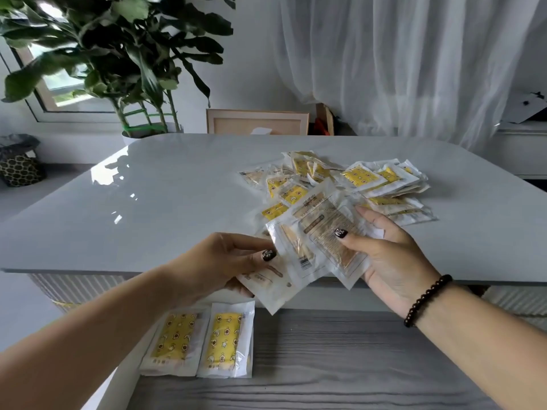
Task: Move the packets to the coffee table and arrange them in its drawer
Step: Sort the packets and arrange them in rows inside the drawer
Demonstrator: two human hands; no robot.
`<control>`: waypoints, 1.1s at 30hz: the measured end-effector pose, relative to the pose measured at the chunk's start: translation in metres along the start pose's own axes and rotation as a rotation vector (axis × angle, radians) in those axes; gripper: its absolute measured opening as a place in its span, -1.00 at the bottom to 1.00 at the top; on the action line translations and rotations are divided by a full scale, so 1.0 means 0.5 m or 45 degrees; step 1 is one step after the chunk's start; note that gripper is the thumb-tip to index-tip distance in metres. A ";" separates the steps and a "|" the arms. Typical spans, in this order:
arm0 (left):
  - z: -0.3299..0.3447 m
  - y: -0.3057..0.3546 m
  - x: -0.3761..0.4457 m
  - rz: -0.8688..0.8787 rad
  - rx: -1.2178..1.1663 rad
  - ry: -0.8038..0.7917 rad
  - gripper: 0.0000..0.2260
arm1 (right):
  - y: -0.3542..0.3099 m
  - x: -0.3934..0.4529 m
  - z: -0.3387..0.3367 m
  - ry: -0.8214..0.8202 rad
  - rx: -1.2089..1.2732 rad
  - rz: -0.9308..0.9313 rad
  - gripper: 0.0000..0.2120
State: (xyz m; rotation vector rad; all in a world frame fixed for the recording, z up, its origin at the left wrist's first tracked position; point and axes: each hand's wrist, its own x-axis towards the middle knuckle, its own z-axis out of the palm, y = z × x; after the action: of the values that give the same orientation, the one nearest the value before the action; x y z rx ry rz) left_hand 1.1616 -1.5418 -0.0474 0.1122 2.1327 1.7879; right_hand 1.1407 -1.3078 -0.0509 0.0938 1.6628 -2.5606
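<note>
Grey woven basket point(20, 170) at far left sits on a ledge beneath a window, beside one large potted plant point(118, 54) whose leaves hang over the back corner of the coffee table point(148, 202). The table's glossy pale top reflects the window light. Below its near edge the drawer point(325, 365) stands pulled out, its wood-grain floor showing, with two yellow-printed packets point(201, 340) lying flat and side by side at the drawer's left end, edges touching or nearly so.

Above the drawer, a person's left hand point(225, 261) pinches the left edge of a fan of pale packets point(307, 250), thumb on top and fingers curled beneath. The right hand point(384, 258), a single dark bead bracelet point(426, 300) on its wrist, grasps the same fan from the right, thumb pressed on the top packet. At least four packets overlap in the fan; the exact count cannot be told. Both thumbnails carry dark patterned polish.

Behind the hands, a loose pile of packets point(355, 182), well over a dozen, is heaped on the right half of the tabletop, some showing yellow fronts, others pale backs. One framed panel point(257, 121) leans beyond the table's far edge, and sheer white curtains point(399, 60) fill the right background.
</note>
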 end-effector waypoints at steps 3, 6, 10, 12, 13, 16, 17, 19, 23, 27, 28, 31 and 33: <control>0.012 0.000 -0.004 0.016 -0.053 -0.029 -0.71 | 0.025 -0.009 0.001 -0.036 -0.080 -0.010 -0.55; 0.015 -0.006 -0.002 0.039 -0.010 0.014 -0.73 | 0.030 -0.011 -0.010 -0.119 -0.337 -0.110 -0.57; 0.007 -0.016 0.000 0.014 0.000 0.087 -0.72 | 0.011 -0.013 -0.026 -0.232 -0.804 -0.195 -0.55; 0.002 -0.016 0.000 0.026 0.010 0.126 -0.75 | 0.001 -0.018 -0.024 -0.264 -1.116 -0.303 -0.51; 0.000 -0.016 0.000 0.040 0.050 0.126 -0.73 | -0.003 -0.020 -0.021 -0.268 -1.242 -0.346 -0.49; 0.005 -0.017 0.001 0.110 0.235 0.071 -0.65 | -0.007 -0.025 -0.010 -0.263 -1.422 -0.388 -0.40; 0.009 -0.018 0.003 0.133 0.285 0.068 -0.67 | -0.008 -0.026 -0.009 -0.261 -1.450 -0.389 -0.39; 0.013 -0.022 0.010 0.173 0.385 0.081 -0.69 | -0.013 -0.024 -0.006 -0.258 -1.448 -0.433 -0.47; 0.000 -0.025 0.029 0.366 0.605 0.212 -0.79 | -0.018 -0.010 0.001 -0.245 -1.361 -0.462 -0.60; -0.017 -0.008 0.051 0.724 1.066 0.301 -0.83 | -0.015 0.003 0.001 -0.274 -1.334 -0.521 -0.58; -0.020 -0.004 0.055 0.814 1.177 0.280 -0.81 | -0.014 0.008 0.000 -0.290 -1.369 -0.565 -0.57; -0.039 0.003 0.068 0.929 1.297 0.218 -0.76 | -0.006 0.021 0.000 -0.253 -1.367 -0.706 -0.64; -0.053 0.004 0.071 0.991 1.376 0.256 -0.76 | 0.003 0.034 -0.005 -0.120 -1.339 -0.753 -0.67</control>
State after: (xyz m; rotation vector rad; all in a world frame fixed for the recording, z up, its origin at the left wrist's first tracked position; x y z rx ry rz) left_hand 1.1197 -1.5564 -0.0496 1.1840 3.2301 0.6556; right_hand 1.1239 -1.3067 -0.0548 -0.6466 3.0398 -1.5175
